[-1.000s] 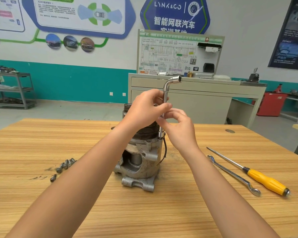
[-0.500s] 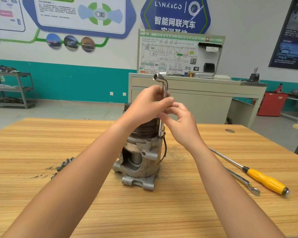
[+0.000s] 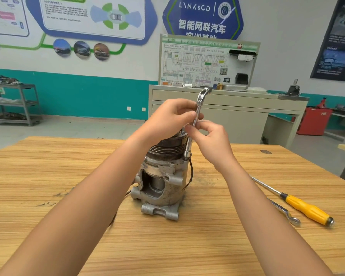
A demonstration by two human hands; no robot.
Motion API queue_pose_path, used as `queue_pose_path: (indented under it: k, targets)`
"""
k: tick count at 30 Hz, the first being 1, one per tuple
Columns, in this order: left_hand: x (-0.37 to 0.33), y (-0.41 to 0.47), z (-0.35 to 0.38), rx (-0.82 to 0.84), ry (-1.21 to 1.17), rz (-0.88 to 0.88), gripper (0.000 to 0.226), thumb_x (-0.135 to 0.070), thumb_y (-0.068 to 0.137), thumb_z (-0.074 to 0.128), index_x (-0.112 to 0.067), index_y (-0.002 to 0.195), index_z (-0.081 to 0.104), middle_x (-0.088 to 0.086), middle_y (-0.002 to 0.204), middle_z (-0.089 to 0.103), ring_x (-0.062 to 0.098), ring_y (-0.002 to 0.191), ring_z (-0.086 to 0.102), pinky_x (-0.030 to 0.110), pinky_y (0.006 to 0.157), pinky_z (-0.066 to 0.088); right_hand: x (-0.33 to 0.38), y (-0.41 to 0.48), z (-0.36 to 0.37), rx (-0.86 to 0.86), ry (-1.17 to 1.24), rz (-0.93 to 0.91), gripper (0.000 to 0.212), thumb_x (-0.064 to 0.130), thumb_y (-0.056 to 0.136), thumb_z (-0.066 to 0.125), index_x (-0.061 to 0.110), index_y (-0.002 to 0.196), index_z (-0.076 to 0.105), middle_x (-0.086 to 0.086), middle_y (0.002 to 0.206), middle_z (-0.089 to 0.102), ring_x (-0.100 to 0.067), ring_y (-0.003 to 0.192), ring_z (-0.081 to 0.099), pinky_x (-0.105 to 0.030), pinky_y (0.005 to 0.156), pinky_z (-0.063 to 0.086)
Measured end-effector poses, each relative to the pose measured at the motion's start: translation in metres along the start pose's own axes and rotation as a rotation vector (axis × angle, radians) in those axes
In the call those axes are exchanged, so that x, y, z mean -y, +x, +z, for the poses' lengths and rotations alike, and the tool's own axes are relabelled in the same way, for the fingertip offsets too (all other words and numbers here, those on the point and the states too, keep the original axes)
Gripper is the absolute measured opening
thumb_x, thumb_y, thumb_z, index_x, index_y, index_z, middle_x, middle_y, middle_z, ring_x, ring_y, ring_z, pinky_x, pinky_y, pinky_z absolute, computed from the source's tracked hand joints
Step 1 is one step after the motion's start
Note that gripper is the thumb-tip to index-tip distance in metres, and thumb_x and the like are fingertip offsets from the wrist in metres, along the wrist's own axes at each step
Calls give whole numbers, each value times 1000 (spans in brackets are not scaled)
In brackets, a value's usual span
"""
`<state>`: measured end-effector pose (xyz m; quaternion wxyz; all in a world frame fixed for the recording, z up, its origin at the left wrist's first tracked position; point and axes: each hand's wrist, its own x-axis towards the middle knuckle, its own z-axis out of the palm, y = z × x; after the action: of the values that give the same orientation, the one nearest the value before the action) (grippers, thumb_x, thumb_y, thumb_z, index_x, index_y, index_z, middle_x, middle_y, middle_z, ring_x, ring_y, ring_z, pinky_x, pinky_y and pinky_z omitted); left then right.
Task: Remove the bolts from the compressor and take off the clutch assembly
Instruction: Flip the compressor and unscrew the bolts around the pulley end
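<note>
- So, the compressor (image 3: 163, 180) stands upright on the tabletop (image 3: 48, 176), and the clutch assembly (image 3: 165, 148) is on its top end, not off yet.
- An L-shaped socket wrench (image 3: 188, 147) leans at the compressor's upper right edge, socket end down. I reckon it's on a bolt, but the bolt itself is hidden.
- The left hand (image 3: 173, 116) has its grip curled round the shaft up high, and the right hand (image 3: 213, 140) pinches the shaft just below.
- Looks like the unbolting step, twirling by fingers.
- Next, I'd guess: spin it loose, lift the bolt out, then check for others.
- A screwdriver (image 3: 307, 210) and spanner (image 3: 283, 212) lie well right of the compressor.
</note>
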<state>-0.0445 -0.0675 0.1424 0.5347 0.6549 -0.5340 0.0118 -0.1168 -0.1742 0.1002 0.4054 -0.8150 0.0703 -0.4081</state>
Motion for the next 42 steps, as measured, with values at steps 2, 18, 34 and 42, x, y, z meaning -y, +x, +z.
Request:
queue_pose_path:
  k: [2,18,34,42]
  targets:
    - [1,2,-4,-21,-9,3,17,-5,89,59,-22,91,61,-12,81,69,-6,77,65,13,77,52,1,2,-3,84,40,18,17,25,91,57,19,101,70,14,102,60,3,93,52,-4,72,34]
    - [-1,8,-6,21,8,-34,13,-10,94,53,-18,92,63,-10,83,69,-7,76,64,8,74,48,6,1,0,52,-9,-18,18,24,90,56,20,76,66,-2,72,67,-18,70,60,-36,66,48]
    - [-7,6,-2,-57,29,-31,13,-12,88,63,-21,79,64,-13,72,70,-4,71,66,11,73,50,4,-2,0,15,117,-17,15,24,82,67,35,73,63,13,68,64,5,61,55,-14,56,44]
    - [-1,6,-5,64,-60,-63,14,-10,93,54,-18,96,65,-12,87,72,-4,84,66,8,74,49,-4,-4,2,-15,132,-27,9,18,83,68,26,81,65,16,77,65,5,71,60,-14,67,49]
